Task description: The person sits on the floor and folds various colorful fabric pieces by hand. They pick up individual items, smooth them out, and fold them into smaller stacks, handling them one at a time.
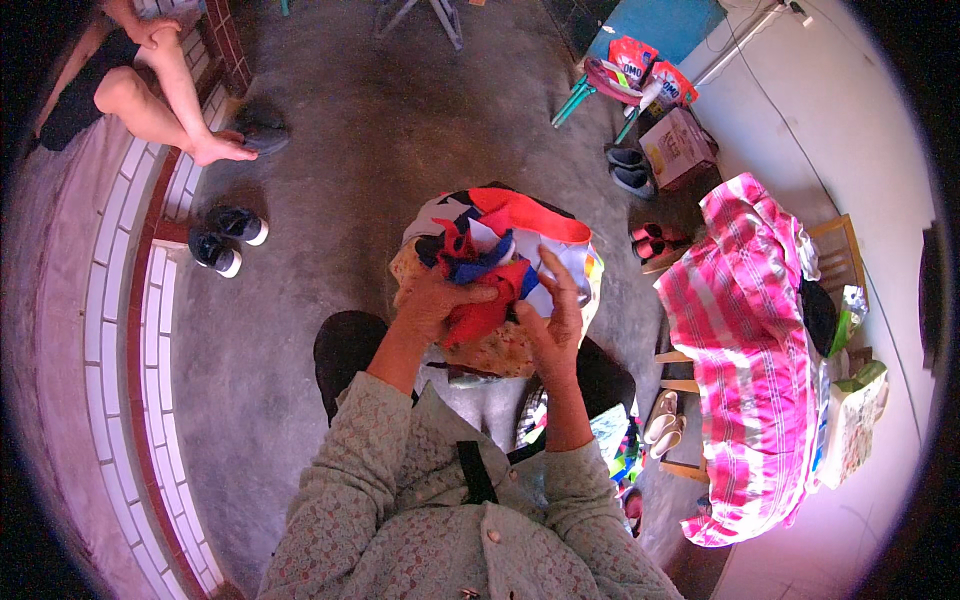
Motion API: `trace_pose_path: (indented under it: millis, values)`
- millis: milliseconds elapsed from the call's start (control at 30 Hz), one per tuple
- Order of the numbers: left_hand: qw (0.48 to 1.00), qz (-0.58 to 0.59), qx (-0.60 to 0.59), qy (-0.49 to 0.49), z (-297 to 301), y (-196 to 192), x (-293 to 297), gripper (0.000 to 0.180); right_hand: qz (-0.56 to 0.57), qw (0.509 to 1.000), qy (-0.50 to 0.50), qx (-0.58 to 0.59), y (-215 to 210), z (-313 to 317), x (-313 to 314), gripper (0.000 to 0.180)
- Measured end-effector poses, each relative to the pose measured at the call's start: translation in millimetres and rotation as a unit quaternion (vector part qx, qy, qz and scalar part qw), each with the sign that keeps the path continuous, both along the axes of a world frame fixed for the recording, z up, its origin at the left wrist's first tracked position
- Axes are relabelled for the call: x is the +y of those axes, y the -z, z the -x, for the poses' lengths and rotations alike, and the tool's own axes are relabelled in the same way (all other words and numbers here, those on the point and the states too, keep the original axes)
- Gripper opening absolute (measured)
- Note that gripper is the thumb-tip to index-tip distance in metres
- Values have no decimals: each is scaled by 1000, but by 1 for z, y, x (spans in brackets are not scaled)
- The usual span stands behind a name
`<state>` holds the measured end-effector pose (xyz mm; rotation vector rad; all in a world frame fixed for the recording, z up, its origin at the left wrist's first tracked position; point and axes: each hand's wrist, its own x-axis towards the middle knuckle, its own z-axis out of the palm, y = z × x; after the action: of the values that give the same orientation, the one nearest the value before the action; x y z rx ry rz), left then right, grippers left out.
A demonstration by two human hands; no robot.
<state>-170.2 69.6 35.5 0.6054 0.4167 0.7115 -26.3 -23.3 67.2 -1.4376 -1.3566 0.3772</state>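
Observation:
Over my lap I hold a crumpled bundle of red and blue cloth [482,312]. My left hand [432,300] is closed round its left side, with the thumb lying across it. My right hand [557,305] is at the bundle's right edge, its fingers stretched upward and apart from the thumb; the thumb tip is close to the red cloth. Beneath both hands lies a heap of fabric, with a wide orange-red band [545,217] along its far side, white pieces and a cream patterned cloth [500,357]. What supports the heap is hidden.
Another person's bare legs [165,95] show at the far left. Dark shoes [228,238] stand on the grey floor. At right, a pink checked cloth [745,370] drapes over wooden furniture, with pale shoes [664,422] beside it. Red packages [650,75] and a carton [678,148] sit farther back.

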Motion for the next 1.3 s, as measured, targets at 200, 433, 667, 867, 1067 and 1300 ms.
trace_pose_path:
  millis: [200, 433, 667, 867, 1067, 1300]
  values:
    - [964, -196, 179, -3, 1, -23, -1, 48, 20, 997, 33, -65, -1, 10, -2, 40]
    - [999, 38, 36, 13, -9, 3, 0, 37, -7, 979, 100, 176, 30, 3, -1, 18]
    - [996, 32, 29, -81, -7, -24, -4, 33, -37, 862, 151, 483, 49, -14, 0, 28]
    - [988, 39, 40, -143, -19, -25, -7, 35, -2, 855, 221, 469, 123, -29, 7, 31]
    - [987, 52, 18, -151, -23, -4, 0, 38, -51, 723, 108, 680, 95, -26, 4, 28]
    - [980, 109, -22, -167, -12, 9, 13, 43, -82, 681, 58, 726, 87, -24, 1, 26]
